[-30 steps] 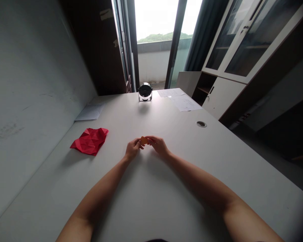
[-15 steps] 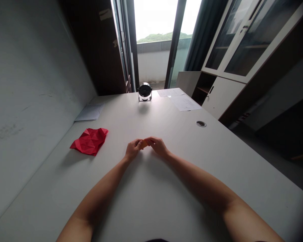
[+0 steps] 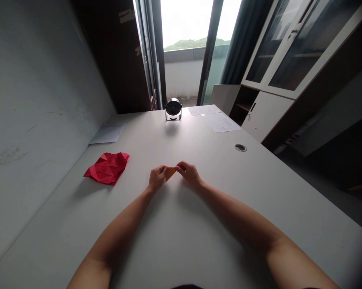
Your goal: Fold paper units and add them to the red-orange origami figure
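Between my hands is a small piece of folded orange paper (image 3: 170, 173), roughly triangular where it shows. My left hand (image 3: 157, 176) pinches its left side, and the fingers cover that part of it. At the upper right corner, the fingertips of my right hand (image 3: 187, 172) are closed on the paper. Both hands are just above the middle of the white table (image 3: 181, 228). Off to the left lies a creased sheet of red paper (image 3: 108, 168), apart from both hands.
A small round black fan-like device (image 3: 173, 109) on a metal stand is at the table's far edge. Printed sheets (image 3: 221, 122) lie at the far right, another sheet (image 3: 107, 133) by the left wall. A round cable hole (image 3: 240, 147) is at right.
My hands have drawn slightly apart, and more of the orange paper shows between them, now as a triangle pointing down. The red paper has stayed in place.
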